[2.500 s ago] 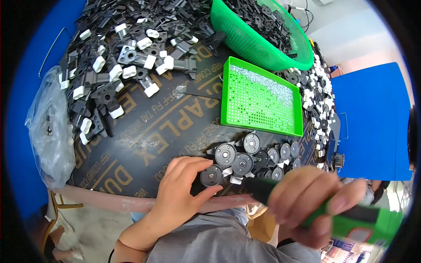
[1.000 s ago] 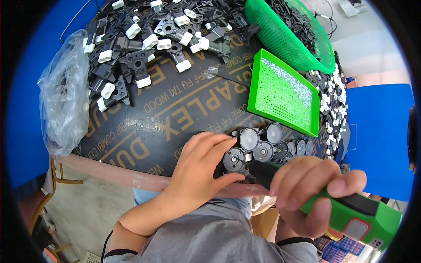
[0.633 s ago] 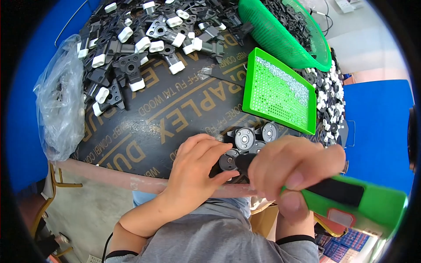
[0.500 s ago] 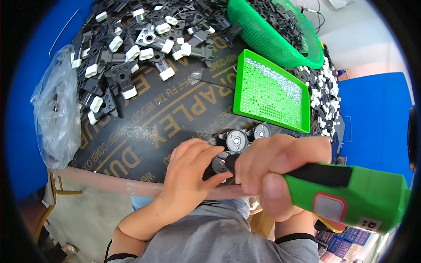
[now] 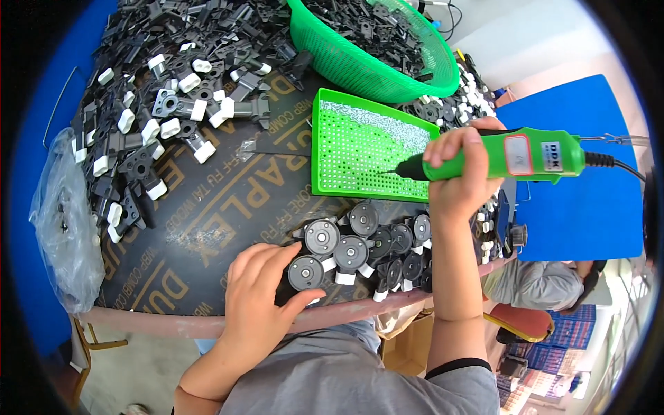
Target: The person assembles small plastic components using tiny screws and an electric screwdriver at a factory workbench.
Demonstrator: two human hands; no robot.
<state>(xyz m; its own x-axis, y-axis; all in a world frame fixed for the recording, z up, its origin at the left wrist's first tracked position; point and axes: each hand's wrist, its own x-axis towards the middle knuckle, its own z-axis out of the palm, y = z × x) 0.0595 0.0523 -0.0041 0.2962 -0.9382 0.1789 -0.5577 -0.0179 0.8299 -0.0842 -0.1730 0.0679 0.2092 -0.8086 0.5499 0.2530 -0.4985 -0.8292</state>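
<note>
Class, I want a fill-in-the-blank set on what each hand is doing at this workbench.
1. The right hand grips a ____ electric screwdriver.
2. The screwdriver's tip points at the perforated green ____.
3. The left hand rests beside a round ____ part at the table's near edge.
4. The mesh basket holds ____ parts.

Missing words: green; tray; black; black

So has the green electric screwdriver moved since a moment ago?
Yes. The right hand has lifted the green screwdriver off the round black parts, its tip now over the green perforated tray.
</note>
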